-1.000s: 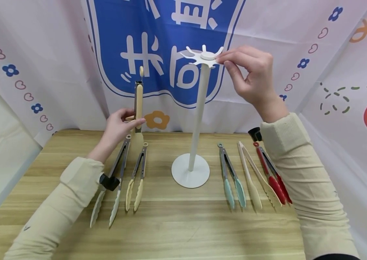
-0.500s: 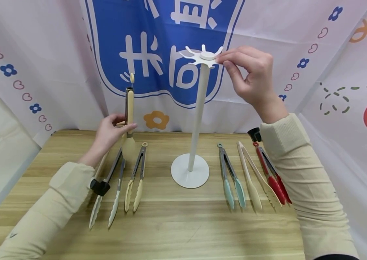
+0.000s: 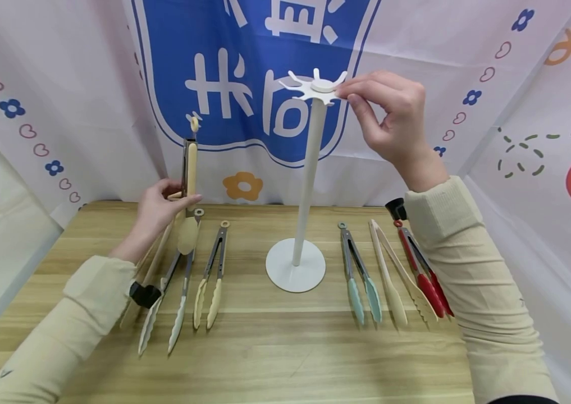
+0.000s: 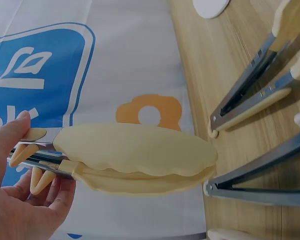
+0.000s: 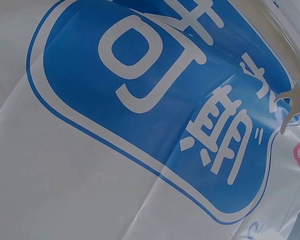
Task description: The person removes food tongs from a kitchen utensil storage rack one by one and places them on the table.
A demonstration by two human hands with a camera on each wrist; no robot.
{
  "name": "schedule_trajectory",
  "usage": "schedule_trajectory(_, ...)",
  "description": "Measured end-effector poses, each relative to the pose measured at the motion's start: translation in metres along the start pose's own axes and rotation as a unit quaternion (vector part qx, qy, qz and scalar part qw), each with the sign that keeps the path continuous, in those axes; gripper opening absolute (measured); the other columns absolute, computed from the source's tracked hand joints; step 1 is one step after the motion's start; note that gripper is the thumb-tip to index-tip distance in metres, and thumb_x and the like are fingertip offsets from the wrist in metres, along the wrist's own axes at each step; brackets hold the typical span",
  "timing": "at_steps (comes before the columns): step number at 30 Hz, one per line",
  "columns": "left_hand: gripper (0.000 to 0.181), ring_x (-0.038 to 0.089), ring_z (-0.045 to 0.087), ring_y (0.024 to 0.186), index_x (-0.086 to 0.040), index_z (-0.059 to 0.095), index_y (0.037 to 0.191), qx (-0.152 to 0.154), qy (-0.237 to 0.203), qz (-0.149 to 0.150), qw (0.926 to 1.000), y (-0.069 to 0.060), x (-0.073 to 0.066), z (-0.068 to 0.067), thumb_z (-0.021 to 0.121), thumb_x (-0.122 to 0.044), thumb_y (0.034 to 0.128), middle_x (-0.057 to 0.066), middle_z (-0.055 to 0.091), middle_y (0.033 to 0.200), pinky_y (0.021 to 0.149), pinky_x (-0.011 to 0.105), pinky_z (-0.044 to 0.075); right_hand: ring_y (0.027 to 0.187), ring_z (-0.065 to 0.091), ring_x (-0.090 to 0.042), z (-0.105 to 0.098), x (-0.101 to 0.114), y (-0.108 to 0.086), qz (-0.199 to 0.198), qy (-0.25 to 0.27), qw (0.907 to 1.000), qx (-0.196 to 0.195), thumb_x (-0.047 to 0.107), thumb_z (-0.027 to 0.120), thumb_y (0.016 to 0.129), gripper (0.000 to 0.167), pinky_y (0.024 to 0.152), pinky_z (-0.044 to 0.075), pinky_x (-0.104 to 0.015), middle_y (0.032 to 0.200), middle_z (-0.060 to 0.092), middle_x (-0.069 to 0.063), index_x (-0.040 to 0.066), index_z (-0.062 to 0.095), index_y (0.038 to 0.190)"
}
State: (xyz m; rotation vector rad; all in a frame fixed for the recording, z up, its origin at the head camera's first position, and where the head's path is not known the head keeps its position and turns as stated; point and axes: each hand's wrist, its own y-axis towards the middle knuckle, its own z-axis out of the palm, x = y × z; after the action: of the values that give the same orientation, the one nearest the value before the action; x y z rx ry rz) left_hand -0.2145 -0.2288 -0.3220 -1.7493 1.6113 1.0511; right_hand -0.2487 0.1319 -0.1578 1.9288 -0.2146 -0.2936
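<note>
My left hand grips a pair of pale yellow kitchen tongs by the handles, above the left of the table. They stand upright, ring at the top and tips down. In the left wrist view the scalloped heads of these tongs lie close together. My right hand pinches an arm of the white hooked top on a tall white stand. Only an edge of that hooked top enters the right wrist view, and most of the hand is out of that view.
Left of the stand lie small yellow tongs, white-tipped tongs and beige tongs partly behind my arm. On the right are teal tongs, beige tongs, red tongs and a black object. A printed cloth hangs behind.
My left hand has moved left and slightly down with the pale yellow tongs, away from the stand. The right hand keeps its pinch on the hooked top.
</note>
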Motion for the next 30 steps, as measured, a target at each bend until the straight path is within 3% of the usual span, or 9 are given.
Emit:
schedule_trajectory(6, 0.069, 0.034, 0.047, 0.110, 0.006, 0.047, 0.119, -0.012, 0.010, -0.010, 0.9998, -0.001, 0.006, -0.008, 0.068, -0.044, 0.0778, 0.022, 0.050, 0.120, 0.087, 0.039, 0.043, 0.074, 0.064, -0.027, 0.000, 0.000, 0.000, 0.002, 0.000, 1.0000, 0.008, -0.001, 0.056, 0.082, 0.014, 0.073, 0.051, -0.026, 0.079, 0.069, -0.014, -0.004, 0.069, 0.078)
schedule_trajectory(11, 0.067, 0.032, 0.049, 0.103, 0.007, 0.048, 0.115, -0.029, 0.028, -0.010, 0.9992, -0.001, 0.011, -0.014, 0.069, -0.044, 0.0772, 0.023, 0.052, 0.116, 0.078, 0.028, 0.044, 0.074, 0.064, -0.027, 0.000, -0.001, 0.000, 0.001, 0.000, 1.0000, 0.004, -0.001, 0.056, 0.081, 0.014, 0.073, 0.052, -0.026, 0.078, 0.068, -0.014, -0.004, 0.069, 0.078)
schedule_trajectory(18, 0.072, 0.034, 0.050, 0.104, 0.006, 0.049, 0.113, -0.047, 0.057, -0.023, 0.9970, -0.001, 0.018, -0.026, 0.068, -0.052, 0.0740, 0.023, 0.053, 0.114, 0.080, 0.036, 0.043, 0.073, 0.064, -0.027, 0.001, -0.001, 0.000, 0.002, 0.001, 1.0000, -0.001, 0.000, 0.056, 0.081, 0.014, 0.073, 0.052, -0.026, 0.077, 0.068, -0.014, -0.004, 0.069, 0.077)
schedule_trajectory(25, 0.075, 0.034, 0.051, 0.099, 0.006, 0.050, 0.113, -0.052, 0.085, -0.039, 0.9942, 0.001, 0.031, -0.037, 0.067, -0.055, 0.0729, 0.023, 0.053, 0.112, 0.067, 0.026, 0.043, 0.073, 0.064, -0.027, 0.000, -0.001, -0.001, 0.003, 0.002, 1.0000, -0.002, -0.001, 0.056, 0.081, 0.014, 0.073, 0.051, -0.024, 0.078, 0.068, -0.014, -0.004, 0.069, 0.077)
schedule_trajectory(30, 0.075, 0.032, 0.050, 0.095, 0.006, 0.050, 0.112, -0.052, 0.102, -0.043, 0.9925, 0.001, 0.040, -0.043, 0.066, -0.056, 0.0732, 0.023, 0.053, 0.110, 0.063, 0.027, 0.043, 0.073, 0.064, -0.027, 0.000, -0.001, -0.001, 0.004, 0.004, 1.0000, -0.002, -0.001, 0.056, 0.081, 0.014, 0.073, 0.051, -0.024, 0.078, 0.068, -0.014, -0.004, 0.069, 0.077)
